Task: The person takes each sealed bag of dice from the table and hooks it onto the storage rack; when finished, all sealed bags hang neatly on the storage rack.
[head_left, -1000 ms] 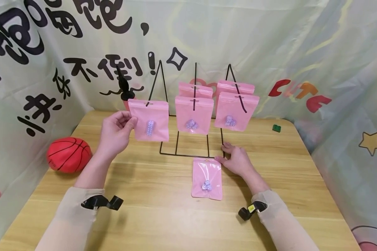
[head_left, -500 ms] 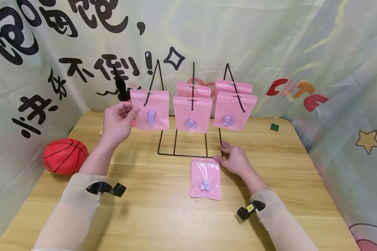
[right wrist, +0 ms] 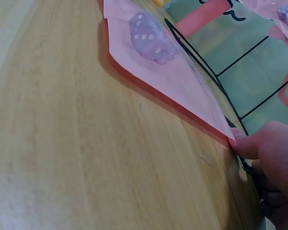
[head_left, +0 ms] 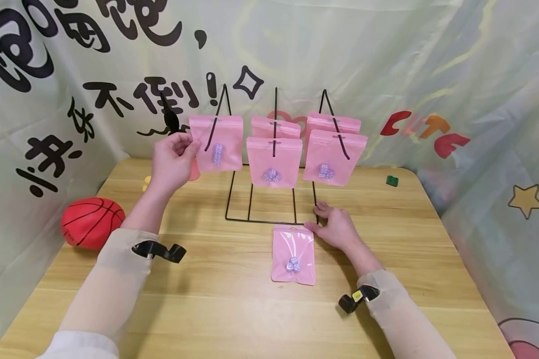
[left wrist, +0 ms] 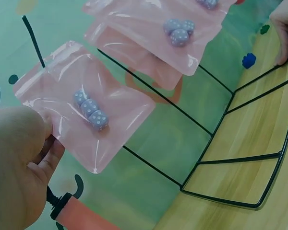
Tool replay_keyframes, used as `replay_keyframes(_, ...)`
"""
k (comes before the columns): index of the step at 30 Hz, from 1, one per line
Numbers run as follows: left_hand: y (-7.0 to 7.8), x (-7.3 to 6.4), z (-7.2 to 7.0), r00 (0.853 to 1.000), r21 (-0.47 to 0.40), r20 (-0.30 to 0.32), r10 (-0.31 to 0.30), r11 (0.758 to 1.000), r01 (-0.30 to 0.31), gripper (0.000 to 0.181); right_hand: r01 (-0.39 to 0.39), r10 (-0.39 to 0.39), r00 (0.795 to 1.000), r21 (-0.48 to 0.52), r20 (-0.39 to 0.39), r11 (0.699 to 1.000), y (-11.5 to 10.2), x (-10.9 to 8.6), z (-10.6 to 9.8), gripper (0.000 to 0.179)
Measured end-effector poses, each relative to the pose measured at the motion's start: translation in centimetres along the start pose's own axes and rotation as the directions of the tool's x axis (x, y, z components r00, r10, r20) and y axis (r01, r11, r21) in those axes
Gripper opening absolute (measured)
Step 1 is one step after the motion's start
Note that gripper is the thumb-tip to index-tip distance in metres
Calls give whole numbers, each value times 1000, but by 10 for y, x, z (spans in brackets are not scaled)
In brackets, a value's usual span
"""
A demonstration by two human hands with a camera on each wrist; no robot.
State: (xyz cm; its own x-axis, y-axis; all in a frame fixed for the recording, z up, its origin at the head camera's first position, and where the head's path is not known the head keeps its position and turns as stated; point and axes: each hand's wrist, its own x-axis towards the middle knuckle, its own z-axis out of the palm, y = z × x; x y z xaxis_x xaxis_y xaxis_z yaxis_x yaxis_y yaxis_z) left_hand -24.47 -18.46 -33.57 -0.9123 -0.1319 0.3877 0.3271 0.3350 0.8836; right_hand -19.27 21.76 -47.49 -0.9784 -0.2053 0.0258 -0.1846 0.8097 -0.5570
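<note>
In the head view my left hand [head_left: 172, 159] pinches the left edge of a pink zip bag [head_left: 231, 137] at the black wire rack's [head_left: 260, 221] left hook. Three lilac dice [left wrist: 90, 110] lie in a row inside it. That hook passes through the bag's top, its tip in front of the bag. My right hand [head_left: 339, 229] grips the rack's front right base corner, thumb at the corner of another pink zip bag [head_left: 280, 254] in the right wrist view. This second bag lies flat on the table with dice in it.
More pink zip bags [head_left: 258, 159] hang on the middle hook, and others [head_left: 313, 159] on the right hook. A red ball [head_left: 93, 223] sits at the table's left. A green block [head_left: 392, 181] is at the back right. A pink bottle [left wrist: 84, 213] stands behind my left hand.
My left hand has lifted its bag up and back along the left hook, away from the hook's tip. The right hand has stayed at the rack corner.
</note>
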Motion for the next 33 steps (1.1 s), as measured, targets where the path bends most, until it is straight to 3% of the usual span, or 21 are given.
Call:
replay_keyframes(8, -1, 3, 1, 1000, -9, -1, -28, 1000, 28, 23, -4, 4, 1000, 7, 2, 1000, -2, 0, 0, 63)
replay_keyframes(18, -11, -1, -11, 1000, -73, -2, -28, 997, 28, 21, 2, -2, 1000, 5, -3, 1000, -2, 0, 0, 62)
replay_keyframes(26, -7, -18, -26, 1000, -14, -11, -17, 1000, 17, 26, 6, -6, 1000, -3, -3, 1000, 0, 0, 1, 62)
replay_keyframes(33, -8, -43, -33, 998, 78, 41, -38, 996, 35, 33, 3, -3, 1000, -4, -1, 1000, 2, 1, 1, 63)
